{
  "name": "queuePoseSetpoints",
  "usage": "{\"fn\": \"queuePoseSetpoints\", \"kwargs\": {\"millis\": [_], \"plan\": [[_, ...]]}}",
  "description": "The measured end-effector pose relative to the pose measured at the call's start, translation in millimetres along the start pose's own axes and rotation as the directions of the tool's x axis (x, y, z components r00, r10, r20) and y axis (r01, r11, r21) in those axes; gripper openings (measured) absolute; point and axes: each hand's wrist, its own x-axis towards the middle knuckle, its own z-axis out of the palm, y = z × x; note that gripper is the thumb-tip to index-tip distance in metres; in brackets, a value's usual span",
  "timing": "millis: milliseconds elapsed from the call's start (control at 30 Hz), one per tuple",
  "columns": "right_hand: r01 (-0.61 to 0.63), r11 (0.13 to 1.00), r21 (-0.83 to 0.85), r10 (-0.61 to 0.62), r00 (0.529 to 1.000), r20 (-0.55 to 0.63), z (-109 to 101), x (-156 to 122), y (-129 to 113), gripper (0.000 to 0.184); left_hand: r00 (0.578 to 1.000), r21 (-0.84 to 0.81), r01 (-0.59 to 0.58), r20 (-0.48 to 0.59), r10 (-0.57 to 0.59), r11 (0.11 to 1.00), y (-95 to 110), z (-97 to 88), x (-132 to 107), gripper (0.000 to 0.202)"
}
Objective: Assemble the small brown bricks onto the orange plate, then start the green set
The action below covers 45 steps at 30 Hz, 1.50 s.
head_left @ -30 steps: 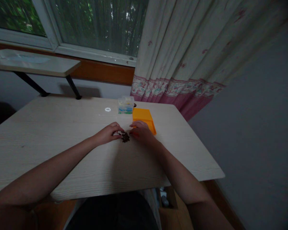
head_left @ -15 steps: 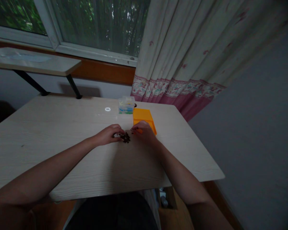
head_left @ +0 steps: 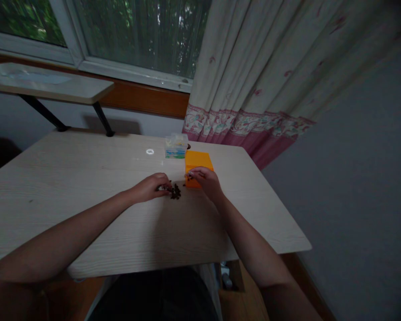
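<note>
A small heap of dark bits (head_left: 175, 192) lies on the pale wooden table (head_left: 87, 187). My left hand (head_left: 153, 186) rests just left of the heap, fingers curled, tips touching its edge. My right hand (head_left: 204, 178) is lifted slightly over the near end of the orange tray (head_left: 197, 160), fingertips pinched together on something too small to name. The tray sits right of the heap, partly hidden by that hand.
A small clear plastic box (head_left: 175, 146) with coloured contents stands behind the orange tray. A bright light spot (head_left: 149, 152) lies on the table. A second table (head_left: 47, 84) stands under the window at back left. A curtain (head_left: 254, 80) hangs at right; the table's right edge drops to the floor.
My right hand has lifted from beside the heap and moved right, up over the near end of the orange tray. My left hand has stayed by the heap.
</note>
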Motion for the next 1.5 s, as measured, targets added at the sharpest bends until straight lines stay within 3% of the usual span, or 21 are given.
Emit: {"fn": "queuePoseSetpoints", "kwargs": {"millis": [100,300,567,967,1100,1267,1367,1500], "plan": [[-0.084,0.99,0.111,0.086,0.996,-0.012,0.5,0.9,-2.6,0.024,1.0,-0.005,-0.006,-0.003,0.006,1.0,1.5,-1.0,0.3,0.017],[-0.103,0.982,0.16,0.11,0.993,-0.037,-1.6,0.4,-5.6,0.028,1.0,-0.013,-0.016,-0.013,0.016,1.0,1.7,-0.5,0.4,0.019],[-0.056,0.994,0.095,0.066,0.992,-0.108,-6.4,1.8,-2.8,0.03,0.999,-0.003,0.044,-0.019,-0.044,0.999,-0.5,1.2,-1.0,0.02],[-0.054,0.998,0.029,0.059,0.983,-0.175,-11.9,6.4,11.6,0.029,1.0,-0.019,-0.001,0.002,0.001,1.0,6.8,-3.0,1.0,0.022],[0.017,0.986,-0.163,-0.051,0.978,-0.204,-17.5,8.3,16.9,0.025,1.0,-0.025,-0.012,0.006,0.012,1.0,7.4,-3.8,1.6,0.021],[0.121,0.801,-0.587,-0.227,0.968,-0.111,-28.3,11.4,17.7,0.016,1.0,-0.038,-0.02,0.01,0.02,0.999,6.3,-3.4,1.6,0.021],[0.12,0.724,-0.68,-0.224,0.972,-0.067,-30.4,13.0,21.5,0.012,1.0,-0.047,-0.023,0.007,0.023,0.999,4.8,-2.6,1.2,0.022],[0.112,0.682,-0.722,-0.215,0.975,-0.052,-29.4,12.7,28.9,0.012,1.0,-0.051,-0.02,-0.003,0.02,0.998,2.6,-1.8,0.7,0.024]]}}
